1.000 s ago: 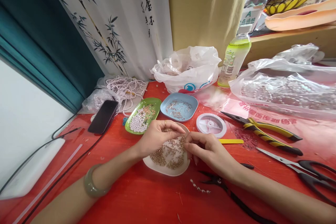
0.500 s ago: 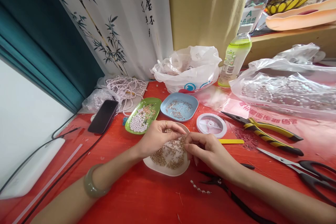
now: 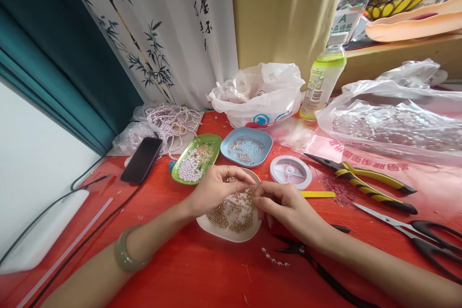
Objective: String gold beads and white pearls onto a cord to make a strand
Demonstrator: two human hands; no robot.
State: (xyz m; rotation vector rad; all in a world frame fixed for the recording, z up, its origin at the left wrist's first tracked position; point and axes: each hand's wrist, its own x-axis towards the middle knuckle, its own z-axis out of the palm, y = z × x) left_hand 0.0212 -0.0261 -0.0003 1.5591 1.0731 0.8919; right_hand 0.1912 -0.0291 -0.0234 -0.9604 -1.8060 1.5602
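Observation:
Both hands meet over a white dish point(image 3: 220, 232) of small gold beads point(image 3: 231, 214) on the red table. My left hand point(image 3: 212, 190) has its fingers curled and pinched above the beads. My right hand point(image 3: 285, 207) pinches something tiny at its fingertips, touching the left hand's fingertips; what either hand pinches is too small to make out. A short strung piece of pearls point(image 3: 275, 259) lies near the right wrist beside black pliers point(image 3: 317, 267).
A green dish of pearls point(image 3: 197, 159), a blue dish of pins point(image 3: 247, 147) and a thread spool point(image 3: 290, 172) sit behind. Yellow pliers point(image 3: 364, 183) and scissors point(image 3: 415, 233) lie right. A phone point(image 3: 142, 160), pearl strands point(image 3: 173, 122), plastic bags point(image 3: 258, 94) and a bottle point(image 3: 325, 70) stand further back.

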